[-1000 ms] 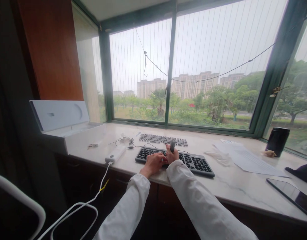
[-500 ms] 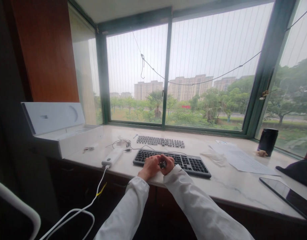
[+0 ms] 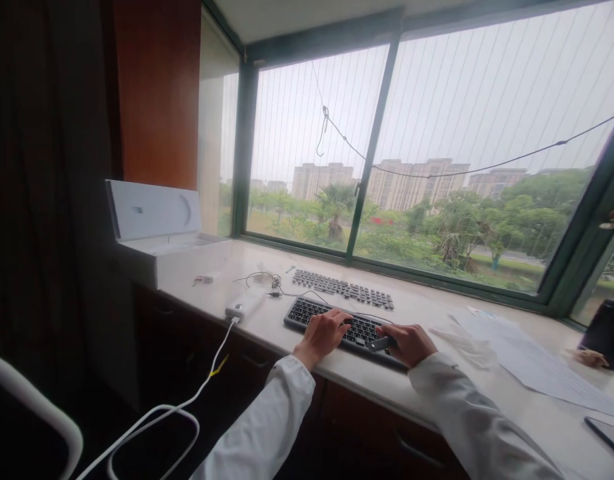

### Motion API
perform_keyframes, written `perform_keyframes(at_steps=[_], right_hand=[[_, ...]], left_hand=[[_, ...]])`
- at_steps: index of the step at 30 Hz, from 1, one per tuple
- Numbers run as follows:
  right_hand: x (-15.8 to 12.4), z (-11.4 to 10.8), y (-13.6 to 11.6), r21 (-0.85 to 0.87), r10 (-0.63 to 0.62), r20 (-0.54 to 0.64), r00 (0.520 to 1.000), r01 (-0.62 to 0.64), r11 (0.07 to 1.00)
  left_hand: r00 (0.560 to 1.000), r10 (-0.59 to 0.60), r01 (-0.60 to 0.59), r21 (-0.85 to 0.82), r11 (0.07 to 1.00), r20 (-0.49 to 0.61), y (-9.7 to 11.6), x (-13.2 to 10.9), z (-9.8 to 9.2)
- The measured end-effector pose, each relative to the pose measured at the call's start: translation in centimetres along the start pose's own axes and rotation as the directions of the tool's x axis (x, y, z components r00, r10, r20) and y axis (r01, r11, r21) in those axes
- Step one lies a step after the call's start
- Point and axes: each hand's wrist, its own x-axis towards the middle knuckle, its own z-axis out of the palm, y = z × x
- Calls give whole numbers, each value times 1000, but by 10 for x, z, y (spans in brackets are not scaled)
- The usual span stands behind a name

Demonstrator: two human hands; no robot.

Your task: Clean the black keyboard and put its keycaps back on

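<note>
A: What are the hands doing?
B: The right hand [image 3: 411, 345] grips a dark tool [image 3: 381, 344], its end at the keyboard [image 3: 307, 313]; I can't tell if it touches. The left hand [image 3: 325, 335] is loosely spread, fingertips on the keys, with nothing visible in it.
A: And the keyboard?
B: Flat on the table [image 3: 387, 388], under both hands, near the front edge.
A: How far along does the work look?
B: Loose keycaps [image 3: 344, 288] lie in rows just behind the keyboard, so laying those out seems done. Whether any spots on the keyboard lack caps, and so how much is left, is too small to tell.
A: Counts?
B: One keyboard, one tool, keycaps too small to count. Farther out, one white power strip [image 3: 245, 303] and one open box [image 3: 179, 265] to the left; one crumpled plastic bag [image 3: 469, 348] and one black cup [image 3: 604, 333] to the right.
</note>
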Motion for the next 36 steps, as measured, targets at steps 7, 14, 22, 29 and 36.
perform_keyframes(at_steps=[7,14,22,29,36], right_hand=[[18,7,29,-80,154,91,984,-147,986],[18,36,44,-70,269,72,961,-264,962],[19,35,47,-38,342,83,936,-340,940],[19,33,48,-32,369,108,923,-367,930],[19,35,47,-18,364,102,926,-364,931]], left_hand=[[1000,-20,20,-6,1000,24,1,1,1],[1000,-27,27,19,999,-8,1,-2,0],[996,-64,48,243,969,58,-32,75,-15],[927,-117,-9,332,943,356,-69,169,19],[839,-156,-97,426,900,521,-87,203,52]])
